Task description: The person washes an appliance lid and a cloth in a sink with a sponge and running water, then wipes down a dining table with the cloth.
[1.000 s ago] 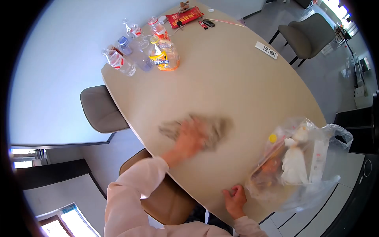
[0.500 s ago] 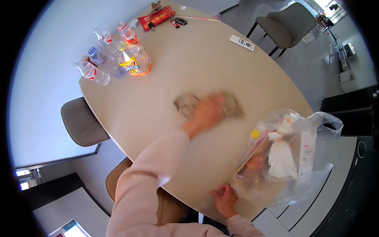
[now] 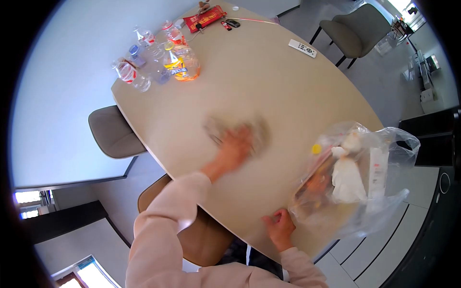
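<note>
My left hand (image 3: 236, 146) is pressed down on a grey-brown cloth (image 3: 260, 137) on the beige table (image 3: 249, 91). Both are smeared by motion, and the cloth shows on either side of the fingers. My right hand (image 3: 281, 229) rests near the table's front edge with its fingers curled in and nothing visible in them. Just to its right lies a clear plastic bag (image 3: 384, 192) containing crumpled white tissue (image 3: 347, 180), reddish-brown items and something with a yellow cap (image 3: 316, 149).
Several plastic bottles, one with an orange label (image 3: 178, 69), stand at the back left. Farther back are a red packet (image 3: 205, 19) and a black key fob (image 3: 233, 22). A white remote (image 3: 302, 48) lies near the far right edge. Grey chairs (image 3: 353, 36) stand around the table.
My left hand and the cloth have swept over the tabletop, lately back toward the left and nearer to me. My right hand stays by the edge. The whole view has shifted somewhat.
</note>
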`<action>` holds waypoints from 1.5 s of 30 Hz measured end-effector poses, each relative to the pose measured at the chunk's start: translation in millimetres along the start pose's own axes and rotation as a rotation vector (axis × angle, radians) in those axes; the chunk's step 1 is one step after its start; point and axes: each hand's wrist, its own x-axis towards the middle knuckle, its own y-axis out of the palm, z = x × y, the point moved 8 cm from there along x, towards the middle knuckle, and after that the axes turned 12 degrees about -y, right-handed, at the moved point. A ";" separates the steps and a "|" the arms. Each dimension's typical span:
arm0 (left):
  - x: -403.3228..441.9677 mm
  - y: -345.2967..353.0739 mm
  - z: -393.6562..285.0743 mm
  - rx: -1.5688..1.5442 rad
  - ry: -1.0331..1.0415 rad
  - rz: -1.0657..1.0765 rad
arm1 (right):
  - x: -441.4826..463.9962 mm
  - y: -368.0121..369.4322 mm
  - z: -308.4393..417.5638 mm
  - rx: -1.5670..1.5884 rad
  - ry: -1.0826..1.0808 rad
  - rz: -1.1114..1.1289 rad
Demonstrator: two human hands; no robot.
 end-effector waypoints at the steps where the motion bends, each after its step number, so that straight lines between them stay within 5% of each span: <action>1: -28.5 5.1 -47.1 -0.117 0.160 0.090 | -0.7 -0.1 0.3 -0.002 -0.007 0.004; 3: -82.2 1.1 -74.4 -0.136 0.453 0.319 | -0.8 -3.2 3.2 -0.009 -0.065 -0.041; 5: -74.8 -4.5 -21.2 -0.144 0.371 0.252 | 1.4 -3.2 3.9 -0.022 -0.084 -0.039; 10: -65.3 -82.6 271.0 0.030 -0.520 -0.254 | 1.4 -2.5 8.5 -0.021 -0.055 -0.015; 12: -102.2 -56.7 350.1 0.215 -0.810 -0.233 | 0.6 -2.3 5.9 0.003 -0.072 -0.027; 14: -109.9 -37.5 298.2 0.155 -1.007 -0.183 | 0.8 -2.8 6.3 0.005 -0.094 -0.033; 16: -122.7 -26.8 196.0 0.218 -0.788 -0.289 | -2.5 -0.1 5.5 0.019 -0.109 -0.043; 18: -139.6 -17.6 102.8 -0.109 -0.623 -0.314 | -2.2 2.7 -0.4 0.038 -0.122 -0.050; 22: -186.0 23.2 -54.9 -0.232 -0.471 -0.013 | -3.2 -1.5 0.5 -0.015 -0.209 -0.112; 23: -190.8 17.1 -91.0 -0.337 -0.426 0.157 | -3.2 -2.1 0.6 -0.030 -0.177 -0.069; 25: -198.9 14.0 -130.9 -0.835 -0.239 0.161 | -11.3 -11.2 -6.0 -0.050 -0.159 -0.040; 28: -187.1 -2.8 -101.6 -0.994 -0.460 0.210 | -46.4 -32.1 -26.8 0.203 -0.195 -0.050; 29: -179.2 -16.3 -72.1 -1.158 -0.457 0.038 | -62.4 -48.2 -44.1 0.200 -0.151 -0.091; 33: -142.9 -86.4 82.7 -0.612 -0.543 -0.329 | -108.4 -82.8 -123.3 0.110 -0.062 -0.212; 36: -158.8 -45.0 186.0 -0.396 -0.844 -0.367 | -125.0 -94.8 -154.9 -0.057 -0.025 -0.198; 37: -161.8 -33.8 170.7 -0.399 -0.846 -0.362 | -127.7 -96.7 -161.9 -0.061 -0.021 -0.196; 39: -166.5 -22.8 89.2 0.153 -0.876 -0.419 | -131.0 -101.7 -175.7 -0.156 0.030 -0.187; 41: -171.5 2.5 -26.4 0.109 -0.847 -0.254 | -132.5 -103.3 -184.1 -0.110 0.037 -0.184; 45: -250.8 60.2 -268.3 -0.351 -0.311 -0.110 | -122.8 -99.3 -198.5 -0.025 0.142 -0.123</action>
